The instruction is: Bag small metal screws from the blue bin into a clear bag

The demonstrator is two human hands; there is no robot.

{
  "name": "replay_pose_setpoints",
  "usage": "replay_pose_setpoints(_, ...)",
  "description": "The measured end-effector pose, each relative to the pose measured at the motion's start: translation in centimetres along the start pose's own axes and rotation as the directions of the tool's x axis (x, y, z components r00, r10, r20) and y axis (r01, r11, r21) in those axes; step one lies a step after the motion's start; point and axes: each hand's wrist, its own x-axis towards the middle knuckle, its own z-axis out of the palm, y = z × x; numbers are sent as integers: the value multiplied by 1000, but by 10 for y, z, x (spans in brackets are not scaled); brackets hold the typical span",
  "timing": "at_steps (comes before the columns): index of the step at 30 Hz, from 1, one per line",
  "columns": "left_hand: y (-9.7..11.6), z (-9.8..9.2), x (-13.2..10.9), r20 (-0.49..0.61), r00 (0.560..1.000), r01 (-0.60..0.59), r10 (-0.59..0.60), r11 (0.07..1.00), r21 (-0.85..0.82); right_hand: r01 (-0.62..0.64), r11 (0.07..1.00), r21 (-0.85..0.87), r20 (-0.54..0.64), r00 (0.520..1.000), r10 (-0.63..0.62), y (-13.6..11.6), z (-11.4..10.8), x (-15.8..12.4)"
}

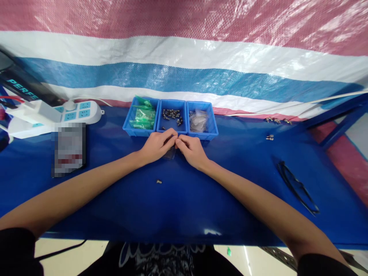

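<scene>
Two hands pinching a small clear bag in front of three blue bins.

Nearest, a loose screw (159, 181) lies alone on the blue surface (115, 207). Beyond it the left hand (156, 146) and right hand (192, 150) meet, fingers pressed together on a small clear bag (170, 154) lying just below them; it looks light, limp and slippery, best taken by its edges. Just behind stand the bins: the left bin (141, 117) with green packets, the middle bin (172, 115) with dark metal screws, the right bin (201, 119) with clear bags. Glasses (297, 188) lie well to the right, a power strip (77, 111) far left.
</scene>
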Motion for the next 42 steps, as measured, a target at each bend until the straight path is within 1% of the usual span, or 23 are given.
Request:
replay_pose_setpoints(22,1,-1,0,11,1000,5,-5,1000,-3,5,1000,-20,-16,1000,-6,0,0,0)
replay_pose_setpoints(42,2,-1,1,15,1000,4,-4,1000,-1,11,1000,-16,-2,1000,-11,1,0,0)
